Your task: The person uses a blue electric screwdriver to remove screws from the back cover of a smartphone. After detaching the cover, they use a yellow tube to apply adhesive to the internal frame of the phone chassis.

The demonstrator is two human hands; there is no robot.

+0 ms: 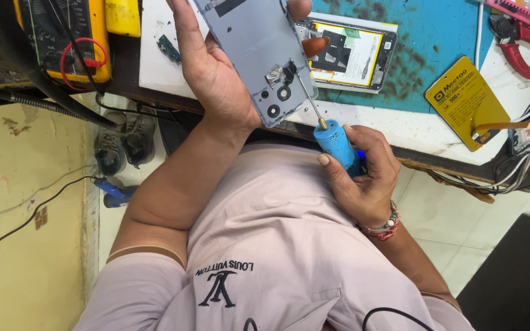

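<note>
The left hand (216, 73) is wrapped around the edge of a grey-blue rectangular phone back frame with round camera holes (259, 52), holding it tilted in the air above the near edge of the worktop (412, 132), thumb and fingers clamped on its 2 long sides. The right hand (363, 178) is closed tight around a stubby blue cylindrical powered screwdriver with a thin metal bit (337, 144), and the bit tip meets the frame beside a small crumpled silver shield near the camera holes; whether it sits squarely in a screw head is hard to tell at this size. The main risk, as I judge it, is the tip slipping: the bit comes in at a slant, not straight on, so it could ride out of the slot, strip the head or skid across the frame and scratch it. With the frame held only in the air, a push from the driver could twist it in the grip or send it down to the floor. A loosened screw is tiny and could drop into the lap or onto the tiles. Just behind lies an opened phone body with a pale yellow battery (348, 55) on the blue-green work mat (437, 37), near enough that a slip forward could jab it
</note>
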